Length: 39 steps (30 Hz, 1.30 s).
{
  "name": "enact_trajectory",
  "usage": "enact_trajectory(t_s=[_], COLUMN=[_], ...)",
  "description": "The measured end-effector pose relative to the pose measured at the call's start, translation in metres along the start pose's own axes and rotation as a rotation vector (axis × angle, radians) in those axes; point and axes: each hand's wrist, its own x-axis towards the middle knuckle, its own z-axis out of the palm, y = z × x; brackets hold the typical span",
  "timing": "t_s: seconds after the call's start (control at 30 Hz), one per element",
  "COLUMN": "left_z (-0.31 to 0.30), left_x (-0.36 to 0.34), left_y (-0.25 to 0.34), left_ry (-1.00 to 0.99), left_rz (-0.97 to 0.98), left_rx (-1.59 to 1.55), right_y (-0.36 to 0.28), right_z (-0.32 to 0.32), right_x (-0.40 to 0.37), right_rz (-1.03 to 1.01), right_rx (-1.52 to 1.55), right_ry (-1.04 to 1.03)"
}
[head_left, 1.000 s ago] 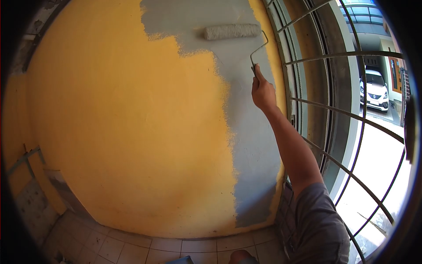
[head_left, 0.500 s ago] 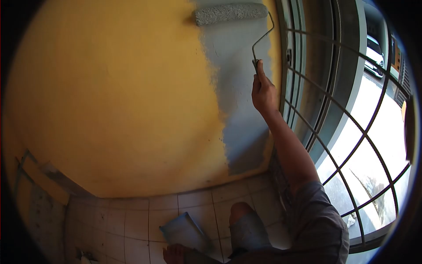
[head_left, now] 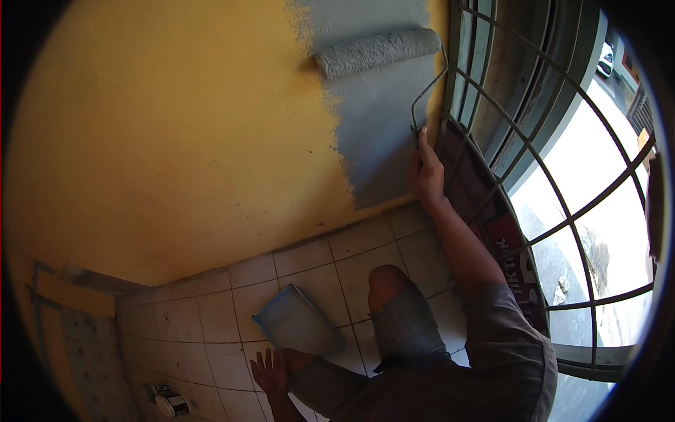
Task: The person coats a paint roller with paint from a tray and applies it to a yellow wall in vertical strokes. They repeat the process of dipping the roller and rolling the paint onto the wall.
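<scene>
The right hand [head_left: 428, 172] grips the paint roller [head_left: 380, 53], which lies on the wall [head_left: 190, 148] over grey paint; the left hand [head_left: 270, 371] is spread. Below the wall, a tray [head_left: 297, 320] lies beside the knees, metal bars [head_left: 538, 158] to its right.

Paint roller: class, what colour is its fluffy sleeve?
The roller sleeve is grey, showing best in the head view, against the wall.

White letters [head_left: 508, 271] reading "KTOK" run sideways up the dark red panel [head_left: 500, 228]; the characters before them are unclear; dark markings on the round container [head_left: 171, 404] are too small to read.
</scene>
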Motion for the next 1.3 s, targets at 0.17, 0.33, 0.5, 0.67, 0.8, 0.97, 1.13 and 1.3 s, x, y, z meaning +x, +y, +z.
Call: enact_trajectory(t_s=[0.17,0.33,0.5,0.67,0.8,0.97,1.13,1.3], left_z=[0.021,0.036,0.047,0.034,0.007,-0.025,-0.050,-0.067], left_x=[-0.002,0.003,0.008,0.022,0.034,0.045,0.038,0.021], left_y=[0.010,0.019,0.033,0.038,0.026,0.023,0.035,0.039], left_ry=[-0.054,-0.079,-0.129,-0.167,-0.160,-0.157,-0.109,-0.009], left_rz=[0.038,0.050,0.086,0.122,0.097,0.001,0.017,0.028], left_rx=[-0.021,0.031,0.025,0.028,0.041,0.145,0.260,0.275], right_y=[0.022,0.031,0.030,0.001,-0.002,-0.050,-0.040,-0.031], right_z=[0.000,-0.009,-0.025,-0.074,-0.086,-0.099,-0.049,-0.002], right_x=[-0.062,-0.105,-0.143,-0.182,-0.260,-0.300,-0.369,-0.380], right_rz=[0.060,0.106,0.107,0.833,0.673,1.029,1.147,1.048], right_rx=[0.050,0.085,0.048,0.038,-0.052,0.242,0.142,0.030], right_ry=[-0.050,-0.121,-0.175,-0.611,-0.510,-0.837,-0.921,-0.928])
